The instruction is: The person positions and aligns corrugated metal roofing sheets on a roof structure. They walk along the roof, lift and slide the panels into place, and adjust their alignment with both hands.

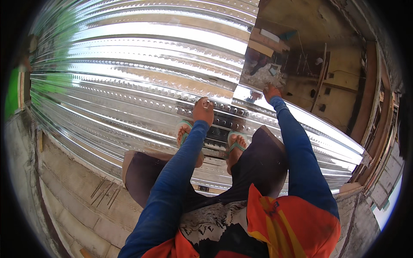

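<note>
Two sides of the opening (340, 81), left and near, are bordered by ribbed metal (150, 47); the right hand (272, 93) is placed at their corner, the left hand (203, 112) farther left; whether the fingers (202, 103) pinch cannot be told.

1. Near left: rows of pale blocks (92, 221), with several thin dark rods (114, 197) side by side.
2. Left edge: a bright green panel (12, 96).
3. Far right, lower down: a light-brown plank (261, 48), a teal item (288, 35) and grey rubble (277, 72).
4. Right: an upright-looking brown beam (365, 94).
</note>
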